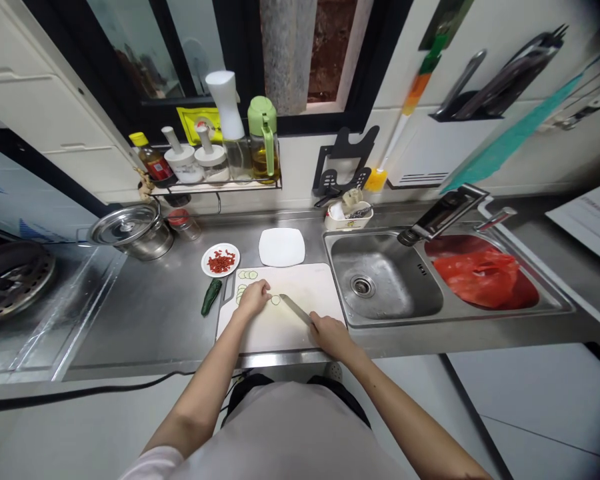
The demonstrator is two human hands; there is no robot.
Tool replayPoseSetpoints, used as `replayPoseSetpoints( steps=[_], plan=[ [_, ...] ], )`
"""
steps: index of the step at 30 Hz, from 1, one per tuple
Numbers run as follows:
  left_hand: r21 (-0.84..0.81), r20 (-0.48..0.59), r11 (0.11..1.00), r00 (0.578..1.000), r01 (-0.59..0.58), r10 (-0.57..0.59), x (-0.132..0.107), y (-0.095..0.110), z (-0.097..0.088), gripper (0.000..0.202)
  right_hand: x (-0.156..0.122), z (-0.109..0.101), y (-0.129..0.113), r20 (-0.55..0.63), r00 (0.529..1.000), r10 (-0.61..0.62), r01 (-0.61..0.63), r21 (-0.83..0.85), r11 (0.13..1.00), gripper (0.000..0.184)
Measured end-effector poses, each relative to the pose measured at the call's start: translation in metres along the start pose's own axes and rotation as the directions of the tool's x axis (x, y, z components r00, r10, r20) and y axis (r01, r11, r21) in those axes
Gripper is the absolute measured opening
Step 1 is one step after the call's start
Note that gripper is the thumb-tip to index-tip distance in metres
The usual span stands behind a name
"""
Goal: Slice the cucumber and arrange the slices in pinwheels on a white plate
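Note:
My right hand (333, 335) is closed around the handle of a kitchen knife (296, 310), its blade pointing left over the white cutting board (300, 337). My left hand (254, 298) hovers at or rests on the board's left part, fingers curled together; whatever is between them is too small to make out. Just right of its fingertips, near the knife tip, lies a single pale green-rimmed cucumber slice (275, 301). More cucumber slices (249, 275) lie in rows at the board's left side, partly covered by that hand. A dark green piece of cucumber (211, 297) rests left of the board.
Behind the board stand a white square plate (282, 247) and a small plate of red bits (221, 261). A steel pot (133, 230) is at left. The sink (385, 280) adjoins the board's right, with a red plastic bag (480, 277) in its second basin.

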State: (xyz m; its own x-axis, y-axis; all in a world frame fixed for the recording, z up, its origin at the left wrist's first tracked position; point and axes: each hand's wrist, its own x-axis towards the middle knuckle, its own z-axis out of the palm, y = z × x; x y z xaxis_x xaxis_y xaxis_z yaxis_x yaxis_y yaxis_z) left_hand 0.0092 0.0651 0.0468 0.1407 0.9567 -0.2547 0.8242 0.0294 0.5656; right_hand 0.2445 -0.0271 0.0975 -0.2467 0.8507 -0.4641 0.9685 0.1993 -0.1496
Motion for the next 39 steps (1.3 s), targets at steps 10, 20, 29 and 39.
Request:
replayPoseSetpoints(
  steps=[10,20,29,39],
  plan=[
    [0.013,-0.023,0.995,0.994,0.104,-0.103,0.005,-0.006,0.013,0.016,0.009,-0.011,-0.012,0.033,0.994,-0.1,0.103,-0.111,0.988,0.026],
    [0.035,-0.016,0.993,0.994,0.112,-0.111,0.008,-0.008,0.014,0.017,0.014,-0.007,-0.013,0.032,0.994,-0.107,0.11,-0.114,0.987,0.025],
    [0.071,0.02,0.988,0.991,0.134,-0.136,0.01,-0.005,0.011,0.016,0.014,-0.003,-0.019,0.044,0.994,-0.099,0.103,-0.12,0.987,0.028],
    [0.152,0.085,0.969,0.975,0.192,-0.207,0.014,0.003,0.005,0.021,0.019,-0.005,-0.027,0.048,0.995,-0.09,0.097,-0.165,0.981,0.029]
  ],
)
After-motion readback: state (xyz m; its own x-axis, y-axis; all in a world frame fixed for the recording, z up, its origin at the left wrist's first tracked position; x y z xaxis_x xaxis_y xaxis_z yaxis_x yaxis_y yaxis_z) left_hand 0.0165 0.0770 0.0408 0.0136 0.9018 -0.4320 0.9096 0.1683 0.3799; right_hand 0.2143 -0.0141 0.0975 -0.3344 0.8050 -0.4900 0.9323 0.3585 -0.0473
